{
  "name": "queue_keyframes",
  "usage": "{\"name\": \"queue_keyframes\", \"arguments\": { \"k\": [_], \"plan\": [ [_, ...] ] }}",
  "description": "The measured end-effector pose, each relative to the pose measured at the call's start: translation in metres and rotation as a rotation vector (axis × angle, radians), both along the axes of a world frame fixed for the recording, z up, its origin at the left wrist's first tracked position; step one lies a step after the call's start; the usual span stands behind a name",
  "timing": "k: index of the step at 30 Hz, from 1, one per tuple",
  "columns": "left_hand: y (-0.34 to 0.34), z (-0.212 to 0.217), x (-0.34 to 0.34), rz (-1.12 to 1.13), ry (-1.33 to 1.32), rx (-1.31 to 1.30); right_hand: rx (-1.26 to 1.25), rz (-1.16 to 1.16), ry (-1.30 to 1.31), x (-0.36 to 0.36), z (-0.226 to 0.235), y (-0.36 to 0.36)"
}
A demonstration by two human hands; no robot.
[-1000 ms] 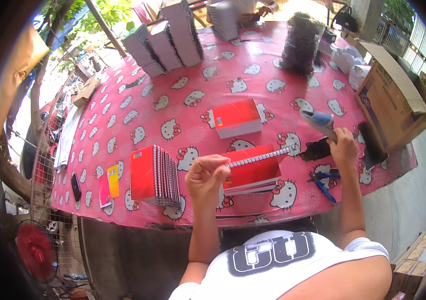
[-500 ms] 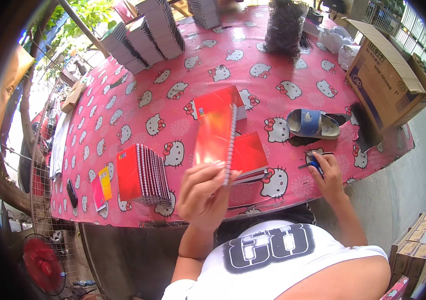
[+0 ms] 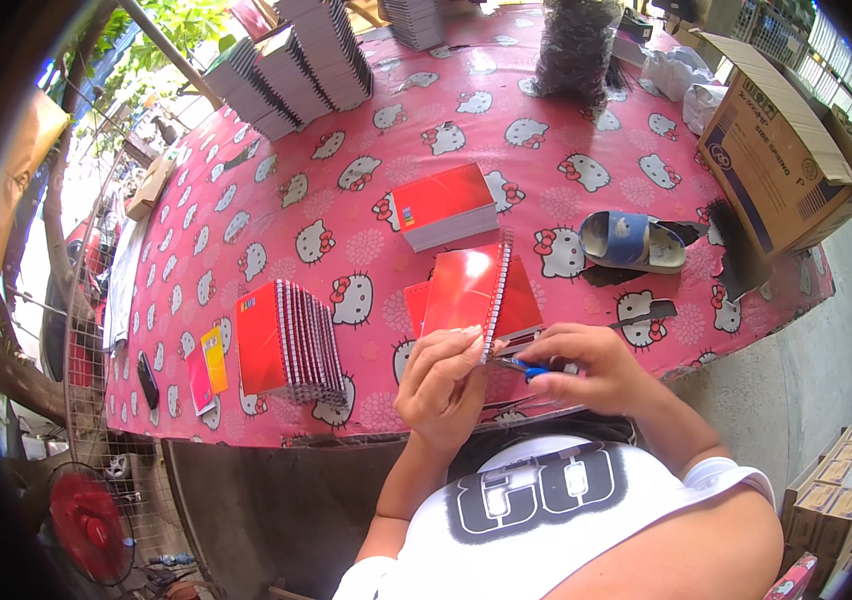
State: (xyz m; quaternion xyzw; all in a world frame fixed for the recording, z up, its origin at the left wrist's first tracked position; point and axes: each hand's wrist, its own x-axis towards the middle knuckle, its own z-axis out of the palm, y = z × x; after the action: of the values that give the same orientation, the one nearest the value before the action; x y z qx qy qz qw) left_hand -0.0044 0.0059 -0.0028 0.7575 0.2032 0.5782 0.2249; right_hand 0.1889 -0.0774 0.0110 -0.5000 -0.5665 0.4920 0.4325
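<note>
Red notebook (image 3: 462, 290) at the frame's centre looks light, bendable, best held by its lower edge; left hand (image 3: 441, 387) pinches there, right hand (image 3: 586, 366) grips blue-handled pliers (image 3: 534, 371).

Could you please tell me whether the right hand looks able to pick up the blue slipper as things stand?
Probably not right away: the right hand is occupied with the blue-handled tool at the coil of the red notebook. Otherwise, the slipper lies uncovered on the table, seemingly within reach.

bright daylight, glare on red notebook (image 3: 460, 292) (dark, curved rim)
</note>
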Motion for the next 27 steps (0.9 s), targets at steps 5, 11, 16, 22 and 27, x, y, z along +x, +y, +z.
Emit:
{"name": "queue_keyframes", "arguments": {
  "k": [5, 11, 16, 22, 27],
  "plan": [
    [0.012, 0.005, -0.012, 0.064, -0.105, 0.053, -0.308, 0.059, 0.416, -0.012, -0.002, 0.005],
    [0.058, 0.041, -0.114, 0.695, -0.819, -0.136, 0.279, -0.637, -0.511, 0.050, -0.016, -0.017],
    [0.086, -0.024, -0.182, 0.910, -0.620, -0.301, 0.170, -0.705, -0.972, 0.084, -0.085, -0.048],
    [0.091, -0.032, -0.176, 0.932, -0.590, -0.274, 0.178, -0.728, -1.110, 0.056, -0.053, -0.034],
    [0.087, -0.032, -0.186, 0.912, -0.476, -0.333, 0.532, -0.391, -0.807, -0.013, 0.015, 0.023]
  ]
}}
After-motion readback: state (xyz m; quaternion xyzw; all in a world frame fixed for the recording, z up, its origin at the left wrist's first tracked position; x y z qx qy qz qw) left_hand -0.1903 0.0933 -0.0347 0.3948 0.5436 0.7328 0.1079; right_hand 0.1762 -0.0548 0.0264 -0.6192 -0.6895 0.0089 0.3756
